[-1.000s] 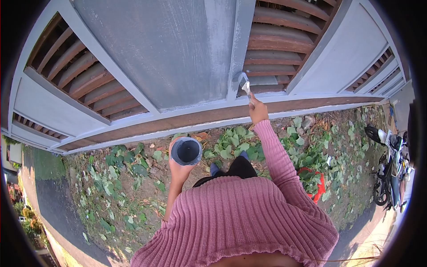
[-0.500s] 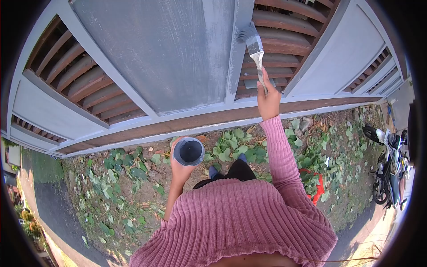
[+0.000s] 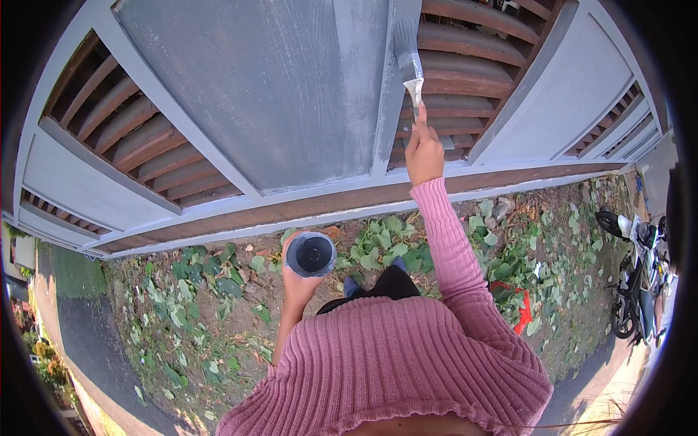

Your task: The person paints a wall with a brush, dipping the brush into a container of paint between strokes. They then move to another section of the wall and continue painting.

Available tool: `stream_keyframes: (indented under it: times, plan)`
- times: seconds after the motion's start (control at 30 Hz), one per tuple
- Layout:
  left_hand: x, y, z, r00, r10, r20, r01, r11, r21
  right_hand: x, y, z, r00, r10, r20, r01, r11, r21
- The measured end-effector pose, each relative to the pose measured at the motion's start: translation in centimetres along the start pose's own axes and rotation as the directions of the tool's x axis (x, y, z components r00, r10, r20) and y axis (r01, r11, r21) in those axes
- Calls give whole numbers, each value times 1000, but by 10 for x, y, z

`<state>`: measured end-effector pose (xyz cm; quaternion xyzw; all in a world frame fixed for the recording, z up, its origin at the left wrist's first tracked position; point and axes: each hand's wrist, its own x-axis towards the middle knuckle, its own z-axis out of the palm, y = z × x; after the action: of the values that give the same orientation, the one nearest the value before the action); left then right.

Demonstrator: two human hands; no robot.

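My right hand (image 3: 424, 154) is closed around the handle of a paintbrush (image 3: 413, 86). The brush's bristles rest against a grey upright post (image 3: 386, 131) of the fence, beside brown slats (image 3: 465, 75). Down near my waist, my left hand (image 3: 297, 287) grips a paint cup (image 3: 310, 254) from its left side. The cup's rim is smeared grey and its inside looks dark. Left of the post is a wide grey panel (image 3: 262, 94) with streaky paint.
Below the fence runs a low ledge (image 3: 349, 205). Leafy vines (image 3: 196, 283) cover the soil around my feet. A red object (image 3: 525, 311) lies on the ground to the right, and a motorcycle (image 3: 640, 276) stands farther right. A paved strip (image 3: 87, 341) lies at left.
The paintbrush has moved slightly left and now stands more upright along the post, with my right hand shifted left and up. My left hand and the cup are nearly unmoved.
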<state>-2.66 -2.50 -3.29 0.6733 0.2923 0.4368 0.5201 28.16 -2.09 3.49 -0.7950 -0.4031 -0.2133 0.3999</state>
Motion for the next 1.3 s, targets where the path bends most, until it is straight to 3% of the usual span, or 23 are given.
stream_keyframes:
  times: [0.2,0.3,0.37,0.57,0.63,0.77,0.83,0.97,1.03,1.07,1.13,1.3]
  plan:
    - [9,-3,6,1000,24,3,-24,999,42,-56,26,28,969,108,221,-72,984,-166]
    - [13,-5,9,999,2,48,-5,999,50,-72,36,39,961,109,255,-67,984,-166]
    - [15,-1,16,998,-53,38,55,998,-34,-80,41,44,949,130,287,-79,980,-184]
    - [15,1,20,997,-57,48,60,997,-58,-118,61,57,861,218,459,-107,961,-256]
    - [14,0,19,997,-53,52,55,997,-50,-133,71,65,767,302,566,-134,938,-319]
    - [9,5,17,993,-99,66,104,991,-84,-166,102,85,692,314,650,-117,937,-328]
    - [4,3,14,995,-82,62,85,995,-49,-179,117,91,485,402,776,-186,915,-358]
    - [-1,6,10,997,-78,3,78,995,-70,-200,143,101,506,277,817,-102,960,-262]
    - [-3,5,6,1000,-20,-1,20,1000,-6,-180,129,91,630,279,725,-165,960,-226]
    - [-4,5,4,999,40,6,-40,997,60,-168,125,88,626,275,730,-162,961,-223]
    - [-7,6,2,1000,23,-6,-22,998,66,-145,119,82,734,210,645,-208,975,-81]
    - [-12,5,-4,999,31,-29,-29,996,80,-118,103,59,751,252,610,-232,966,-114]
